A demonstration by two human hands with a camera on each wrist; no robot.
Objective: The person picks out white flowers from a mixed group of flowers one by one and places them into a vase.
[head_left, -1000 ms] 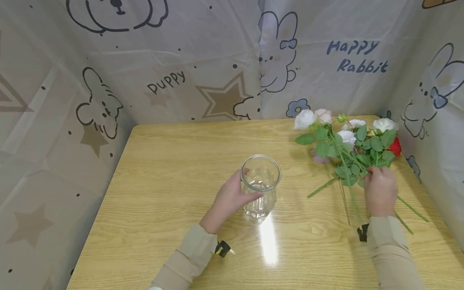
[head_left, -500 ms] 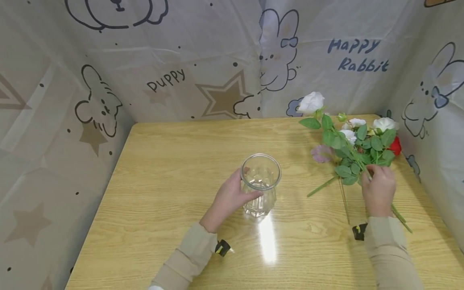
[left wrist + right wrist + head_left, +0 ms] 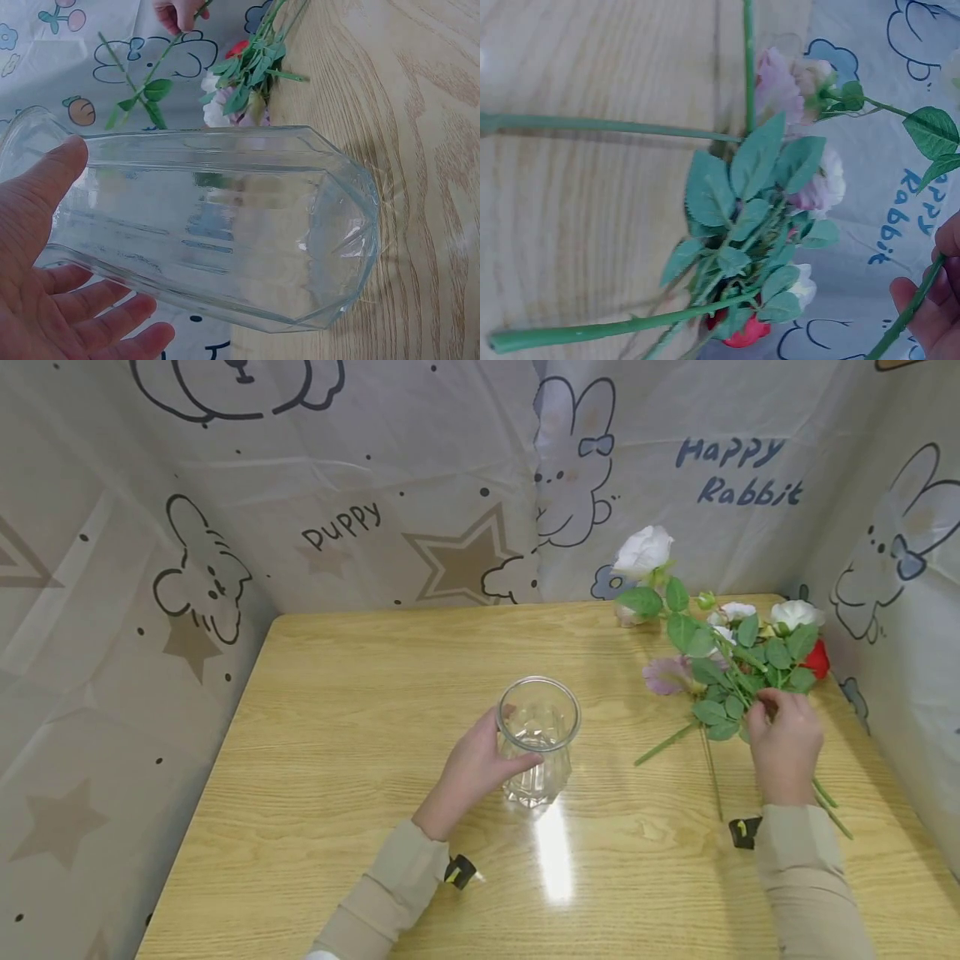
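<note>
My left hand (image 3: 476, 764) holds a clear glass vase (image 3: 536, 777) upright on the table, thumb on the near side and fingers around the far side. In the left wrist view, the faceted vase wall (image 3: 247, 217) fills the middle. My right hand (image 3: 786, 747) pinches the green stem (image 3: 909, 315) of a white rose (image 3: 643, 552), raised over a flower pile. Green leaves (image 3: 681, 631) branch from that stem, and a pale pink bloom hangs below the white one. Beneath lie a red rose (image 3: 816, 660), a white rose (image 3: 797, 615) and a lilac bloom (image 3: 666, 677).
The wooden table (image 3: 360, 710) meets a patterned cloth (image 3: 450, 485) at its back and sides. Loose stems stick out from the pile, one pointing towards the vase (image 3: 663, 745) and others towards the right edge.
My right hand has lifted the white rose's stem upward from the pile, so its bloom stands higher against the cloth. The left hand and vase stay in place.
</note>
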